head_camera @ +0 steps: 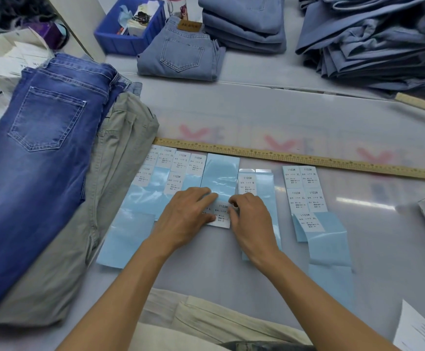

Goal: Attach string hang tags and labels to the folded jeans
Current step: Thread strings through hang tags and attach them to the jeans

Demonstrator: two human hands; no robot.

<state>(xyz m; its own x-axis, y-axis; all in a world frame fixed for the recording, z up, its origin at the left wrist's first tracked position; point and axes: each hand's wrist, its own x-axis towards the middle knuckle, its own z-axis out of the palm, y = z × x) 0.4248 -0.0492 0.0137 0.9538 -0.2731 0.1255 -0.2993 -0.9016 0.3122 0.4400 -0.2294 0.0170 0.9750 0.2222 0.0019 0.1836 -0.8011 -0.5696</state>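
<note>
Both hands are down on the pale grey table (295,262), working at one small white paper label with black print (221,216). The left hand (189,210) lies on the label's left side with its fingers bent, and the thumb presses the label's lower edge. The right hand (250,216) pinches the label's right edge with bent fingers. The label sits on a shiny light blue backing strip (220,173). More blue strips with white labels (303,188) lie in a row on both sides, just below a long yellow wooden ruler (307,158). To the left, a dark blue folded pair of jeans (41,153) rests on top of folded grey-green trousers (120,153). Further back lie a light blue folded pair of jeans (181,54) beside a blue plastic bin (120,39), and a big pile of light blue jeans (383,41) at the far right.
</note>
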